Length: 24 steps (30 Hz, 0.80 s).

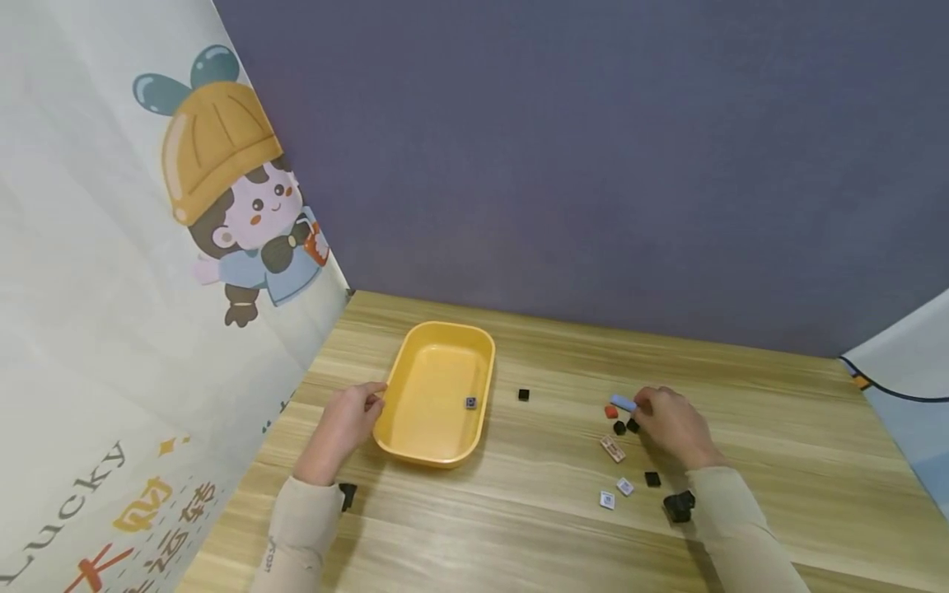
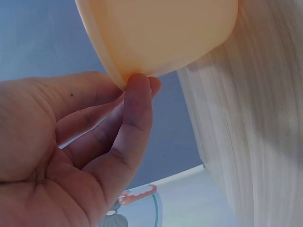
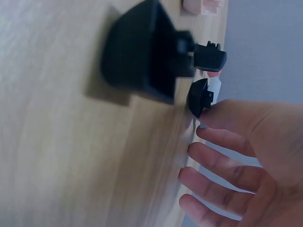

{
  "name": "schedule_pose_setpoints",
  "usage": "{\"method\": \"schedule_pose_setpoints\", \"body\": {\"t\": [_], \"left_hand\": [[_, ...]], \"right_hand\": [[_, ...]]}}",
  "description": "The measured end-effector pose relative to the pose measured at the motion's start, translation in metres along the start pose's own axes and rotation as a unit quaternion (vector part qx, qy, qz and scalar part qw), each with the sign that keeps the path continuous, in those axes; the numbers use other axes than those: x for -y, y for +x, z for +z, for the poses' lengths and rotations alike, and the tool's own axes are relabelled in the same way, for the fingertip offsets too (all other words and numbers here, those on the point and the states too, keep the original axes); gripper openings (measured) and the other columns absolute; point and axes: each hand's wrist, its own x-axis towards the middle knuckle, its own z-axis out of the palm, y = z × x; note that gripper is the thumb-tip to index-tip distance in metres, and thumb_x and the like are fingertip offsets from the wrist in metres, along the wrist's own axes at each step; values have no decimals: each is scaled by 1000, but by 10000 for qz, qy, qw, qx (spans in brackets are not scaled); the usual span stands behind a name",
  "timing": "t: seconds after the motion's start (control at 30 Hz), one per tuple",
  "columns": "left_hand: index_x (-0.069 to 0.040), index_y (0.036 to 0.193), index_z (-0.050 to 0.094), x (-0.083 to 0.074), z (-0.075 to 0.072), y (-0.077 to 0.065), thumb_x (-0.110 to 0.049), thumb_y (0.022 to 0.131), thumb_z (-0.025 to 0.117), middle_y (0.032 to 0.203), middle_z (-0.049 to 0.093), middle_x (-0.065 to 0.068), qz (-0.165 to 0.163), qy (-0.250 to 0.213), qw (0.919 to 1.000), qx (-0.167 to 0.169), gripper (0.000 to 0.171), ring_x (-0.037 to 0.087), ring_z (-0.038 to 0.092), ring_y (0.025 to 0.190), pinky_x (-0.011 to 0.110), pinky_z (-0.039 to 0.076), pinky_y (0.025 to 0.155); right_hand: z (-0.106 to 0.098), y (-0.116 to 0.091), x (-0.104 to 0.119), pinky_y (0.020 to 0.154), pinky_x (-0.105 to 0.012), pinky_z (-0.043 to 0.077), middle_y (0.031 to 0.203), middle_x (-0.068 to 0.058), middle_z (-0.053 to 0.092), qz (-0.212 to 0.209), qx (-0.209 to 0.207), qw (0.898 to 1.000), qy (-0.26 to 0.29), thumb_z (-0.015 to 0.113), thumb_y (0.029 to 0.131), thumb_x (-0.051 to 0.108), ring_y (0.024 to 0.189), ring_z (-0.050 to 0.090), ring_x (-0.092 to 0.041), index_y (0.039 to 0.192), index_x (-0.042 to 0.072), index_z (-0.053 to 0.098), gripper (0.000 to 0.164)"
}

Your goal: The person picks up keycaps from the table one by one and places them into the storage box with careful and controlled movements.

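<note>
My left hand [image 1: 348, 422] pinches the left rim of a yellow tray [image 1: 430, 458] between thumb and fingers; the left wrist view shows the grip at the tray's edge [image 2: 106, 61]. Inside the tray lies one small grey keycap [image 1: 470, 403]. Over to the right, my right hand [image 1: 670, 424] reaches down and pinches the end of a long blue keycap [image 1: 621, 402] with thumb and forefinger. Its other fingers spread loosely in the right wrist view. Right by the thumb is a black keycap [image 3: 196, 97], its stem showing; it partly hides the blue one.
Near the right hand lie a red keycap [image 1: 611, 411], a pinkish keycap [image 1: 613, 449], two white keycaps [image 1: 607, 500] and several black ones. A lone black keycap [image 1: 524, 395] sits right of the tray. A dark blue partition [image 1: 593, 165] backs the wooden table [image 1: 460, 527].
</note>
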Motion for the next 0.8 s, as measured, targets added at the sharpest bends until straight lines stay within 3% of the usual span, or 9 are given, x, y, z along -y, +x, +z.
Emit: {"method": "schedule_pose_setpoints", "body": {"t": [0.3, 0.5, 0.67, 0.8], "left_hand": [[8, 124, 65, 0, -1, -1, 1, 95, 63, 96, 71, 17, -14, -10, 10000, 51, 30, 19, 63, 75, 30, 52, 60], [9, 124, 65, 7, -7, -5, 1, 95, 63, 97, 71, 18, 90, -40, 9999, 116, 30, 22, 66, 79, 31, 54, 62], [9, 124, 65, 17, -12, -9, 2, 95, 64, 98, 71, 18, 202, -14, 9996, 215, 30, 23, 67, 80, 30, 54, 61], [9, 125, 64, 25, -18, -14, 3, 95, 64, 98, 71, 18, 298, -43, 9991, 303, 30, 23, 67, 81, 31, 54, 62]], "right_hand": [[2, 1, -2, 66, -49, 51, 94, -13, 63, 4, -11, 10000, -61, 70, 93, 13, 78, 60, -26, 106, 1, 69, 18], [12, -12, 7, 66, -48, 52, 94, -12, 64, 78, -109, 9999, -65, 70, 93, 14, 79, 61, -26, 108, 1, 70, 20], [16, -30, 24, 64, -46, 51, 91, -10, 64, 49, -389, 9992, 20, 70, 93, 15, 76, 60, -24, 107, 0, 69, 20], [16, -43, 46, 63, -48, 52, 96, -15, 67, -133, -807, 9966, 55, 69, 94, 15, 74, 63, -26, 109, -1, 70, 21]]}}
